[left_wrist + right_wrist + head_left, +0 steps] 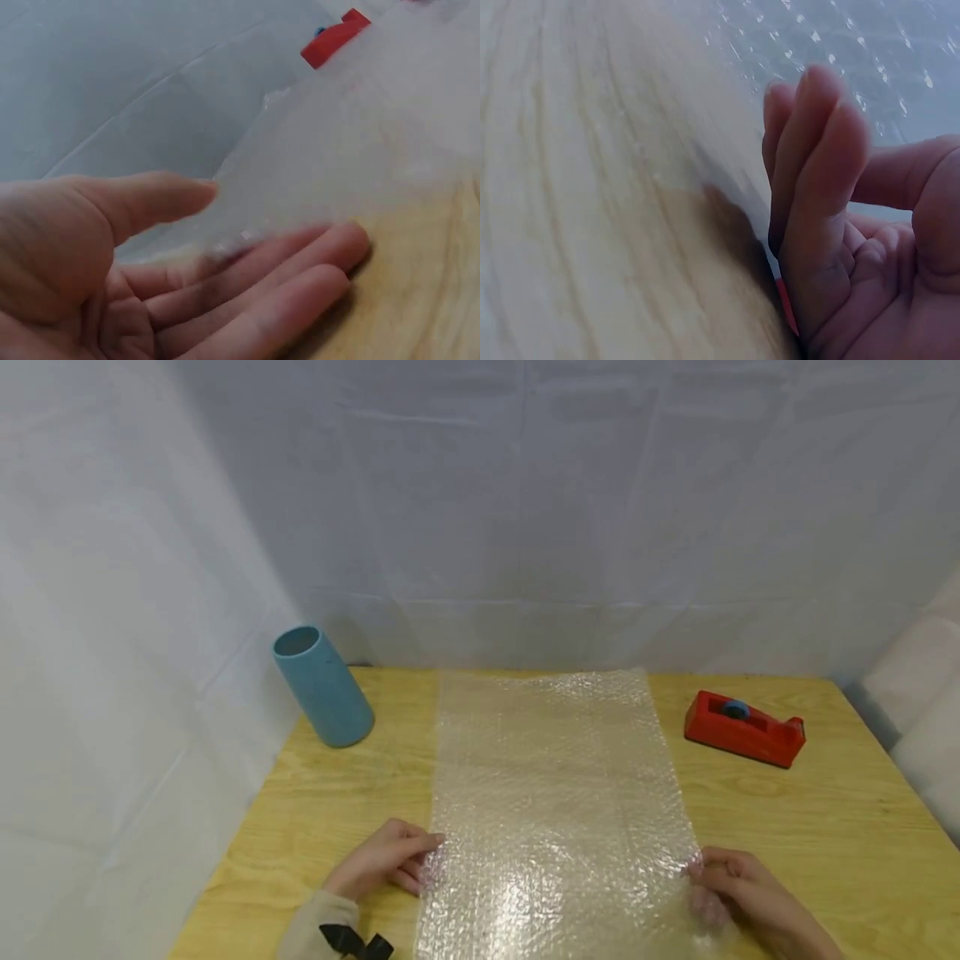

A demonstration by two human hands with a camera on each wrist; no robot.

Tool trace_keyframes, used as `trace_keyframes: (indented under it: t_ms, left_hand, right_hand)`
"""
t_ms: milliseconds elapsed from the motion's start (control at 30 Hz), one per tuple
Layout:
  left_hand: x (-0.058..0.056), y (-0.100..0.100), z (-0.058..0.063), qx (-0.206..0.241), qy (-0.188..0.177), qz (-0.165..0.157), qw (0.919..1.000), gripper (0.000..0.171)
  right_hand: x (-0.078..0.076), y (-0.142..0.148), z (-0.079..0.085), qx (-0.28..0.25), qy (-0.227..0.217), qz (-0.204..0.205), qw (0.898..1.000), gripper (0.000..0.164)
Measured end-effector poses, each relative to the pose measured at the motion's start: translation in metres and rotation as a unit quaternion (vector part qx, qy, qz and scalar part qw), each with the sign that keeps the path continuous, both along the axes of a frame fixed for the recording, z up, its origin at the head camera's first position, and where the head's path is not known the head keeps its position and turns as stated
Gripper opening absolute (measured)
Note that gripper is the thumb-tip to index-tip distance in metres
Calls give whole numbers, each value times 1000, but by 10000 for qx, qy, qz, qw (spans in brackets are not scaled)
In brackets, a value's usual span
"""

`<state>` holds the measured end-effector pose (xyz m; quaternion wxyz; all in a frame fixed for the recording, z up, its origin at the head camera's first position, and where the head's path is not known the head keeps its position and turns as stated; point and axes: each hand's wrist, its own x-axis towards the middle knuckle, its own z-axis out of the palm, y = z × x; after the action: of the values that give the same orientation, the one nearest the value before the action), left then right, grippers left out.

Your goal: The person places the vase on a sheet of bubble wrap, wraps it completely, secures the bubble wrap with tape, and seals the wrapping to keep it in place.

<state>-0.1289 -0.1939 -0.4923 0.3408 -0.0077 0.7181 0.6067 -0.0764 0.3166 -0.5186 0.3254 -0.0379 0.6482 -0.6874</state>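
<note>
A sheet of clear bubble wrap [555,777] lies spread lengthwise over the wooden table, its near part shining under the light. At its left edge my left hand [393,856] holds the wrap, thumb on top and fingers beneath. The left wrist view shows that thumb [169,199] at the edge of the wrap, with the other fingers extended low by the tabletop. My right hand [738,889] pinches the right edge, some fingers seen through the plastic. In the right wrist view, the fingers [821,172] stand close beside the wood, with bubble wrap [840,45] behind them.
A blue cylindrical vase [326,689] stands at the table's back left. At the back right sits a red tape dispenser [742,731] with a blue-centred roll. White cloth [517,510] hangs behind the table and along both sides. The wooden table [840,827] extends right of the wrap.
</note>
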Motion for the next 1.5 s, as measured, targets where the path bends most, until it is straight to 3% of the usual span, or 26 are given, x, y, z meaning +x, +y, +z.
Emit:
trace_keyframes:
  t_ms: [100, 267, 500, 733, 967, 1267, 1500]
  left_hand:
    - [5, -1, -1, -97, 246, -28, 9996, 31]
    - [8, 1, -4, -304, 565, 343, 9974, 30]
    - [11, 8, -6, -387, 739, 743, 9937, 30]
    - [10, 16, -5, -724, 1193, 1300, 9816, 30]
    - [13, 19, -5, -853, 1300, 1615, 9745, 27]
    - [20, 23, -5, -683, 1309, 1651, 9752, 24]
    - [29, 18, -5, -508, 1377, 1019, 9839, 26]
  right_hand:
    - [2, 1, -1, -81, -8, 114, 9999, 19]
    - [1, 1, 0, 136, -113, 157, 9997, 20]
    - [-3, 0, 4, 486, 31, 114, 9987, 23]
    - [-8, -5, 5, 739, 301, 70, 9968, 23]
    - [-10, -5, 7, 849, 302, 259, 9956, 22]
    - [-12, -1, 8, 1063, 104, -152, 9942, 25]
    - [-11, 3, 8, 1044, 105, 86, 9944, 22]
